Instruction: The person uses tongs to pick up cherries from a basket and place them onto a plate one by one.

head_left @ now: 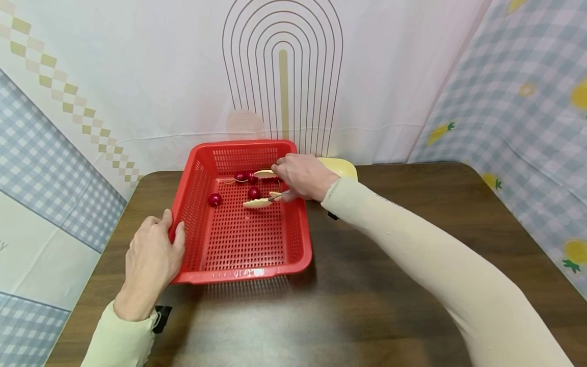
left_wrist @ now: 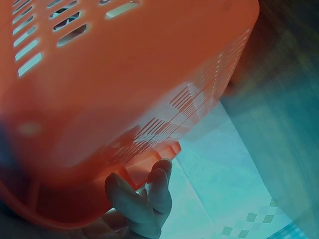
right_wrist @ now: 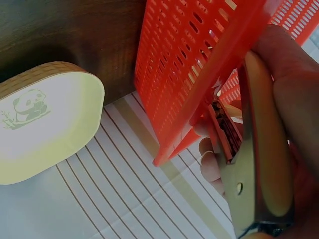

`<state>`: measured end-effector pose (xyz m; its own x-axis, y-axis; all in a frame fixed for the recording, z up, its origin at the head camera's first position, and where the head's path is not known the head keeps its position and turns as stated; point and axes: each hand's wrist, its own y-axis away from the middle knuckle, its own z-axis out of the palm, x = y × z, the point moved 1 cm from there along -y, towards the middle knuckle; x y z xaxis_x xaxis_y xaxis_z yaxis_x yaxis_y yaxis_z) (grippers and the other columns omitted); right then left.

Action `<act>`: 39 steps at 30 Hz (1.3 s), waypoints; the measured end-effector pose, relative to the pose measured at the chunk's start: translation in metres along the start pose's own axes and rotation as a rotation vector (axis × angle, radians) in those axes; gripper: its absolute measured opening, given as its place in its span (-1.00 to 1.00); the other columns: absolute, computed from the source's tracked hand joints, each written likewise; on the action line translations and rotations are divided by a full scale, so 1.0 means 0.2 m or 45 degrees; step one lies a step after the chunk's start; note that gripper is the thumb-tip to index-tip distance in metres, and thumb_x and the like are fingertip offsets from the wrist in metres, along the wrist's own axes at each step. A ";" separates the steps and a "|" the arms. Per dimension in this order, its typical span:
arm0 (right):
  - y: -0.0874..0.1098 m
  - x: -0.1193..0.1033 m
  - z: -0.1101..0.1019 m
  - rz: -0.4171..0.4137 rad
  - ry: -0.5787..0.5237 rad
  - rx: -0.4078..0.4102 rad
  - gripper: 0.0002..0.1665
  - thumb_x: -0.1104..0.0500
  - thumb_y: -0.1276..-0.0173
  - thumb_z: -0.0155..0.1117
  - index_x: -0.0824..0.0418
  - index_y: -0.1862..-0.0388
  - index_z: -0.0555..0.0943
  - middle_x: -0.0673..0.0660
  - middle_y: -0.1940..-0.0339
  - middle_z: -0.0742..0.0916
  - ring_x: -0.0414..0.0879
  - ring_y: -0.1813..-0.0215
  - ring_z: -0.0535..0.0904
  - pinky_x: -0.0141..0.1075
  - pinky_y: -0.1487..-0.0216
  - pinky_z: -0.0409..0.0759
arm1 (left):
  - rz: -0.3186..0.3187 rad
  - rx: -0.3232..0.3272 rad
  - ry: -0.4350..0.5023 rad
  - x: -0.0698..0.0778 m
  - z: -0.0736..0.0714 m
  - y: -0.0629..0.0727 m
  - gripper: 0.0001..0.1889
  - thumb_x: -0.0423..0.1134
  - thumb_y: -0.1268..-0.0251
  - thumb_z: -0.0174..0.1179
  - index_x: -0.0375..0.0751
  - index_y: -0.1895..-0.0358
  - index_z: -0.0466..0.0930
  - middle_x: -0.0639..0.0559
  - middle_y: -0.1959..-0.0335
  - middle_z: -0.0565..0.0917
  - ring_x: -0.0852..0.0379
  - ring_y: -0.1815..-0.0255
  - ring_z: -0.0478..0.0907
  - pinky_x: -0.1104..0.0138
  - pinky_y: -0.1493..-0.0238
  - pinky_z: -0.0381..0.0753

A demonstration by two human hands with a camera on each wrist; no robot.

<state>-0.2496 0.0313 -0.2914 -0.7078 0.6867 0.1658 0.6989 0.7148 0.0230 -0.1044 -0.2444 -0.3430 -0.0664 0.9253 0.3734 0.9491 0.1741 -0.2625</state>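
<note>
My left hand (head_left: 153,257) grips the left rim of a red plastic basket (head_left: 303,244). In the left wrist view its fingers (left_wrist: 158,191) curl at the rim beside the perforated wall. Over the basket's right side, my right hand (head_left: 306,176) holds food tongs with cream-coloured tips (head_left: 258,203); the metal and tan handle (right_wrist: 269,149) shows in the right wrist view. The tong tips are spread apart inside the basket. Between them lies a dark red cherry (head_left: 254,193). More cherries (head_left: 240,177) with stems sit by the upper tip, and one single cherry (head_left: 214,199) is farther left. My hand partly hides the far right corner.
A pale yellow dish (head_left: 341,167) with a panda picture stands just right of the basket, partly hidden by my right hand. Beneath everything is a dark wooden table (head_left: 367,306). A patterned cloth (head_left: 183,66) hangs behind the table's back edge.
</note>
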 end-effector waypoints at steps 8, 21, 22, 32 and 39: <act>-0.01 -0.02 0.01 0.001 0.031 -0.033 -0.53 -0.17 -0.27 0.49 0.20 0.14 0.69 0.13 0.14 0.79 0.02 0.07 0.70 -0.09 -0.01 0.76 | 0.008 0.006 0.000 0.00 0.00 0.00 -0.44 -0.13 -0.49 0.06 -0.49 -0.38 0.44 -0.46 0.07 0.56 -0.42 0.31 0.55 -0.25 0.36 0.55; -0.04 -0.04 0.02 0.032 -0.014 -0.076 -0.61 -0.13 -0.29 0.50 0.16 0.21 0.69 0.07 0.14 0.79 -0.03 0.05 0.68 -0.13 -0.03 0.75 | 0.011 0.009 0.004 0.00 0.00 0.00 -0.44 -0.13 -0.50 0.06 -0.49 -0.38 0.43 -0.46 0.07 0.56 -0.42 0.30 0.55 -0.25 0.36 0.56; -0.04 -0.04 0.02 0.034 -0.017 -0.082 -0.62 -0.12 -0.29 0.50 0.15 0.21 0.69 0.07 0.12 0.80 -0.03 0.03 0.68 -0.13 -0.04 0.74 | 0.010 0.006 0.003 0.00 0.00 0.00 -0.43 -0.12 -0.50 0.05 -0.49 -0.38 0.43 -0.46 0.07 0.56 -0.42 0.29 0.55 -0.25 0.35 0.56; -0.03 -0.04 0.01 0.044 -0.061 -0.094 -0.77 0.01 -0.35 0.46 0.14 0.21 0.70 0.06 0.14 0.78 -0.08 0.08 0.64 -0.18 -0.01 0.74 | 0.009 0.009 0.003 0.00 0.00 0.00 -0.43 -0.12 -0.50 0.05 -0.49 -0.39 0.42 -0.45 0.07 0.56 -0.42 0.29 0.54 -0.25 0.35 0.56; -0.04 -0.04 0.00 0.031 -0.082 -0.075 -0.80 0.04 -0.36 0.45 0.14 0.30 0.68 0.08 0.21 0.78 -0.06 0.17 0.61 -0.20 0.08 0.73 | 0.002 0.006 0.003 0.00 0.00 0.00 -0.43 -0.12 -0.50 0.05 -0.48 -0.38 0.43 -0.45 0.08 0.56 -0.41 0.30 0.54 -0.25 0.36 0.57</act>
<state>-0.2491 0.0211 -0.2931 -0.6945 0.7120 0.1034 0.7193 0.6903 0.0781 -0.1043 -0.2447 -0.3431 -0.0645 0.9248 0.3750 0.9477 0.1744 -0.2672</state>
